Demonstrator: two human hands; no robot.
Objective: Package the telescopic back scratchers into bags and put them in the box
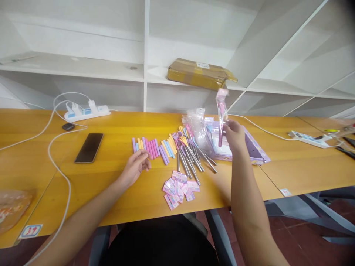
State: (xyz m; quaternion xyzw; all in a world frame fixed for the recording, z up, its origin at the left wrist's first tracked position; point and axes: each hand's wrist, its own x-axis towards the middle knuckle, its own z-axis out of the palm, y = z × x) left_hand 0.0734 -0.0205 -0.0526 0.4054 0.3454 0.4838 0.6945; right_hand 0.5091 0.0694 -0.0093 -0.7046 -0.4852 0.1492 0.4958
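Note:
My right hand is raised above the yellow table and grips a pink item in a clear plastic sleeve, held upright. My left hand rests on the table with loosely curled fingers, holding nothing, just in front of a row of pastel coloured sticks. To their right lie several metal-handled pieces with coloured heads. A small heap of pink and purple cards sits near the front edge. Clear plastic bags and a purple packet lie behind my right hand.
A black phone lies at the left, near a white power strip with white cables. Another power strip sits at the right. A brown parcel rests on the white shelf behind. A plastic bag lies at the front left.

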